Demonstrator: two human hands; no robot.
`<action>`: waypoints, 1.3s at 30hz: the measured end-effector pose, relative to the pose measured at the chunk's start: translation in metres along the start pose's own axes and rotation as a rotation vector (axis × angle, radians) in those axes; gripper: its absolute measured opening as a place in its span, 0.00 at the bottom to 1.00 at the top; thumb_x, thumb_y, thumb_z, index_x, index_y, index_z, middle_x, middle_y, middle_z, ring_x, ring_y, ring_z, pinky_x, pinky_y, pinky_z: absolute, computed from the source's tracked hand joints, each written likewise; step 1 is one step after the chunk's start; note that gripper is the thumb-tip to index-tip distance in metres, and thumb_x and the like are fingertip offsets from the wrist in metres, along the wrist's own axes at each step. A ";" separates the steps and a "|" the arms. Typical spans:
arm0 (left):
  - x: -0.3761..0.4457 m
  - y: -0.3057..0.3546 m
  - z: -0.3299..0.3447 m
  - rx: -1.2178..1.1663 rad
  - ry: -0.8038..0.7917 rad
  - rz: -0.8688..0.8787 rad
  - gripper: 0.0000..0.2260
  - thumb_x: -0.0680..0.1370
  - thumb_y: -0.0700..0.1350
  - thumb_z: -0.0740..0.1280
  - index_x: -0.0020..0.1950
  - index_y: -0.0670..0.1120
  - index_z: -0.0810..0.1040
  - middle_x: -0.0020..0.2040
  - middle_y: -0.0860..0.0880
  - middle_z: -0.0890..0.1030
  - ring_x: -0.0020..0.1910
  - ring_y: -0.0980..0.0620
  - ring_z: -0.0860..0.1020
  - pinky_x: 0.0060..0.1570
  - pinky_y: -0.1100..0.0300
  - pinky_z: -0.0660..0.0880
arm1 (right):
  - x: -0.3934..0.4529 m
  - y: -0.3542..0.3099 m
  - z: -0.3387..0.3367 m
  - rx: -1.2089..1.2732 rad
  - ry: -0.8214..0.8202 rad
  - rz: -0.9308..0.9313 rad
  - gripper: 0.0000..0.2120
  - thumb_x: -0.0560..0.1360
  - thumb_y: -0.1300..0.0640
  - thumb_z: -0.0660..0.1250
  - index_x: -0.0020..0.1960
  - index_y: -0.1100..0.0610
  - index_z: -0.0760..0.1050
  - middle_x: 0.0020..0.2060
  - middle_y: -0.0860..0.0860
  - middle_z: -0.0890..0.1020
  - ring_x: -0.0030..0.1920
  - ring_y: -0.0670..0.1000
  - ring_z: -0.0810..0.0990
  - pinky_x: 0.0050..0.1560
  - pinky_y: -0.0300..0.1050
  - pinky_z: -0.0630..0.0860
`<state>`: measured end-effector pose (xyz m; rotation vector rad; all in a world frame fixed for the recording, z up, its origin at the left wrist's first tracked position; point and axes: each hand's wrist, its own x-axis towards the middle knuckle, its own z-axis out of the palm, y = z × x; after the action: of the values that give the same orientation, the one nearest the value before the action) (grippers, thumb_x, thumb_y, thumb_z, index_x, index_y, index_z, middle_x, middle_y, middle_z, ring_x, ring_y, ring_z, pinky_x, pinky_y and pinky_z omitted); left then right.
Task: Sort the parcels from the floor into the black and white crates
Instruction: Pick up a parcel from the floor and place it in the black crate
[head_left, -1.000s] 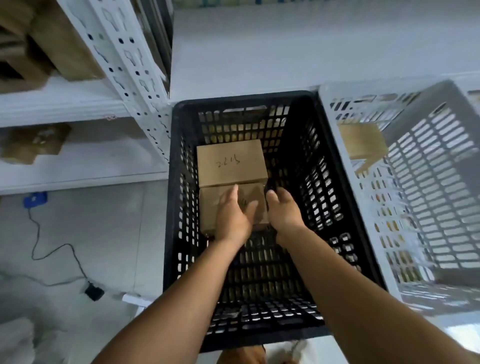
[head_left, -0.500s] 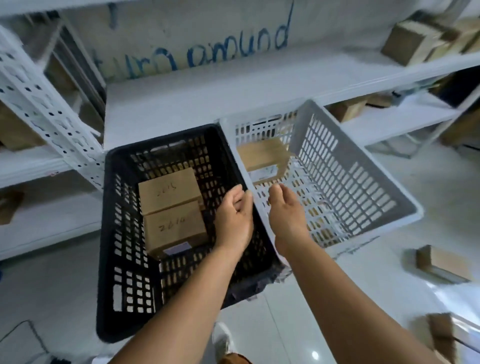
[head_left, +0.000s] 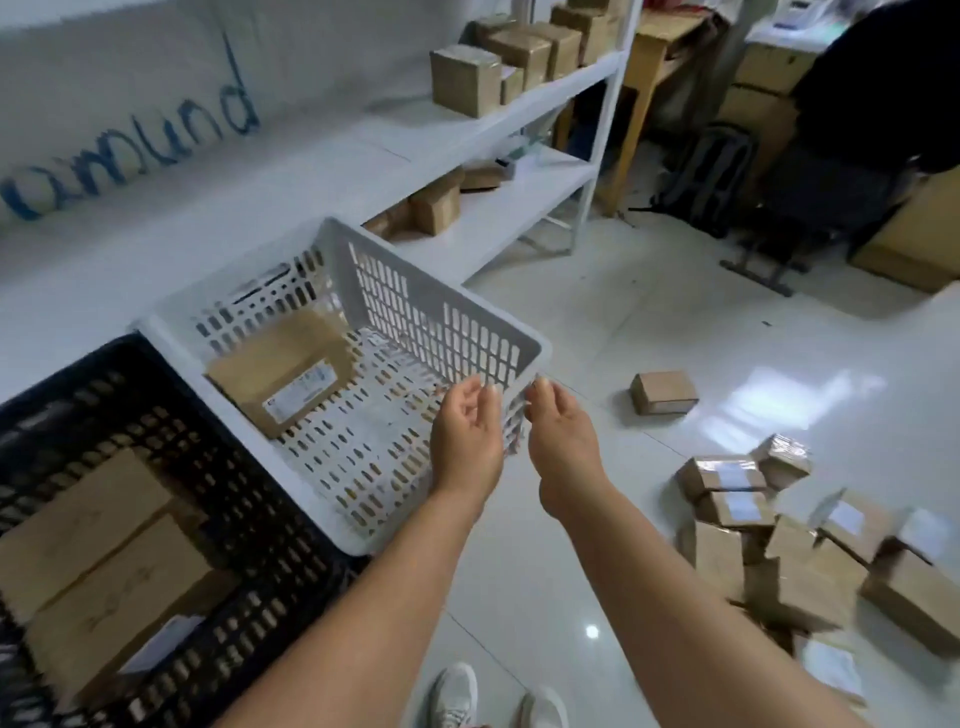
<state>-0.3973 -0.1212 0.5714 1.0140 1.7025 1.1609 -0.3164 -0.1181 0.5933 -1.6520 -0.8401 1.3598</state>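
Now beside white crate: hands

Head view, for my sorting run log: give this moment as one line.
left hand: empty, open | right hand: empty, open | white crate: one parcel | black crate: two parcels | floor pile: unsorted

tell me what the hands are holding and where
Nothing. The left hand and right hand are both empty with relaxed fingers, in front of the white crate's near corner.
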 end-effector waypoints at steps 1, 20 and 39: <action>0.001 0.001 0.011 -0.002 -0.038 0.005 0.17 0.81 0.50 0.59 0.68 0.45 0.70 0.62 0.45 0.78 0.60 0.51 0.77 0.60 0.58 0.74 | 0.002 0.000 -0.008 0.011 0.042 0.012 0.14 0.81 0.51 0.55 0.54 0.57 0.75 0.52 0.58 0.79 0.52 0.57 0.78 0.36 0.40 0.68; -0.059 -0.025 0.173 0.148 -0.703 -0.072 0.16 0.82 0.52 0.56 0.66 0.47 0.71 0.55 0.52 0.77 0.56 0.53 0.76 0.52 0.60 0.71 | -0.002 0.070 -0.167 0.364 0.671 0.198 0.15 0.81 0.45 0.55 0.56 0.52 0.74 0.53 0.51 0.78 0.57 0.52 0.75 0.51 0.46 0.69; -0.136 -0.078 0.430 0.408 -0.727 -0.256 0.17 0.81 0.54 0.57 0.68 0.50 0.70 0.62 0.50 0.76 0.60 0.51 0.75 0.61 0.53 0.73 | 0.069 0.186 -0.445 0.483 0.804 0.371 0.14 0.81 0.46 0.55 0.58 0.52 0.73 0.49 0.50 0.78 0.52 0.51 0.76 0.46 0.45 0.67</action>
<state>0.0340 -0.1405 0.4194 1.2225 1.4200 0.2133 0.1330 -0.2182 0.4334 -1.7735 0.2538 0.8788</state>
